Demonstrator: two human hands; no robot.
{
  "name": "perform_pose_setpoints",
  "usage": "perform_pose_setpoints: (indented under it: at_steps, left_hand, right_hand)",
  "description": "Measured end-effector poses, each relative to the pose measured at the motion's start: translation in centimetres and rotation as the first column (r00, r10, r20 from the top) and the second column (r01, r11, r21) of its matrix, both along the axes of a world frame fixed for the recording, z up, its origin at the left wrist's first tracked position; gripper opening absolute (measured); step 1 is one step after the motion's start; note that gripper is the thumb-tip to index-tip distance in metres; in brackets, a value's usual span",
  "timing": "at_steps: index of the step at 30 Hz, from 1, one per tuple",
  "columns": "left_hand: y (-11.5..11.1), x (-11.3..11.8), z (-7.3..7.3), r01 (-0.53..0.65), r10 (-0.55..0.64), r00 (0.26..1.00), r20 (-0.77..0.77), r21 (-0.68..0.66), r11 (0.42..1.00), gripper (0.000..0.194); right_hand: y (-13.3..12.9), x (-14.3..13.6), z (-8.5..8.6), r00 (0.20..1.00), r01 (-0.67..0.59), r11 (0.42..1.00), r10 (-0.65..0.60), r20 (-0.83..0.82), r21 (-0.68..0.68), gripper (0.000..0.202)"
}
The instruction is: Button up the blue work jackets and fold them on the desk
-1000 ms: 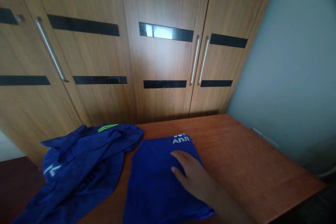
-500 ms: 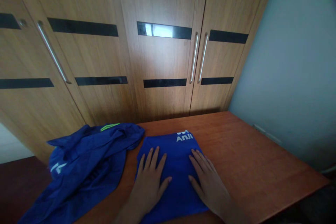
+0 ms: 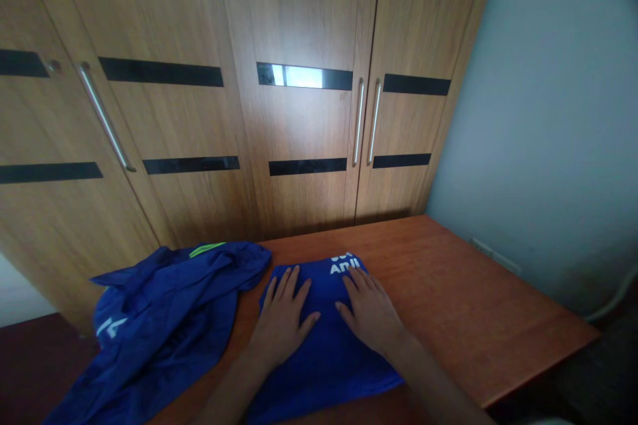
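Observation:
A folded blue garment with white lettering at its far right corner lies flat on the reddish-brown table. My left hand rests palm down on its left side, fingers spread toward the far edge. On the right side my right hand also lies palm down, its fingertips at the white letters. Neither hand grips anything. Left of the folded piece is a crumpled dark blue garment with a white mark and a yellow-green stripe; no hand touches it.
Behind the table stands a wooden wardrobe with metal handles and dark strips. A pale wall rises on the right, with a socket strip low on it.
Both hands have slid forward over the folded garment toward its far edge, the right one now reaching the white letters. The view has tilted slightly up and shifted right.

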State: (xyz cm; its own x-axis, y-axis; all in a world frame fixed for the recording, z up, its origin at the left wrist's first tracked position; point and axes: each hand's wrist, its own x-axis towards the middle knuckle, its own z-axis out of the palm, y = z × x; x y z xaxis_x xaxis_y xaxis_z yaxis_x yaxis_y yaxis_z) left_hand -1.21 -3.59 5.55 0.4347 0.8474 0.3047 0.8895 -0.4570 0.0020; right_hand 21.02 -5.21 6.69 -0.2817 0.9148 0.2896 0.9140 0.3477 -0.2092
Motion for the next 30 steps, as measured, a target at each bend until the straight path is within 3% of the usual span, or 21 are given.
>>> perform_pose_setpoints:
  at_steps: [3, 8, 13, 18, 21, 24, 30]
  left_hand:
    - [1.9, -0.1, 0.2, 0.036, -0.036, 0.999, -0.020, -0.013, 0.999, 0.063]
    - [3.6, -0.5, -1.3, 0.049, -0.051, 0.998, -0.022, -0.050, 0.998, 0.062]
    - [3.6, -0.4, -2.4, 0.025, -0.026, 1.000, -0.011, -0.025, 0.999, 0.063]
    - [2.4, -0.3, -2.5, -0.006, 0.006, 1.000, 0.006, 0.024, 1.000, 0.060]
    - [0.7, -0.5, -1.9, 0.036, -0.035, 0.999, -0.010, 0.049, 0.998, 0.055]
    - [-1.5, -0.8, -1.4, 0.140, -0.139, 0.990, -0.035, 0.031, 0.990, 0.056]
    - [-4.3, -1.0, -1.6, 0.233, -0.235, 0.972, -0.029, -0.067, 0.970, 0.071]
  right_hand:
    - [2.9, -0.3, -0.4, 0.998, -0.053, 0.999, 0.053, 0.021, 0.004, 0.060]
    - [5.8, 0.8, -2.7, 0.998, -0.004, 0.994, 0.010, 0.057, -0.105, 0.067]
    - [6.6, 1.4, -3.6, 0.998, -0.004, 0.994, 0.010, 0.062, -0.107, 0.068]
    - [6.9, 2.3, -3.0, 0.992, -0.099, 0.992, 0.104, 0.064, -0.079, 0.061]
    - [6.0, 2.3, -2.5, 0.992, -0.084, 0.995, 0.088, 0.092, -0.046, 0.058]
    - [3.6, 1.5, -2.6, 0.995, 0.008, 1.000, -0.008, 0.101, 0.001, 0.056]
    - [-1.9, 0.6, -4.9, 0.998, 0.060, 0.998, -0.061, 0.027, 0.035, 0.063]
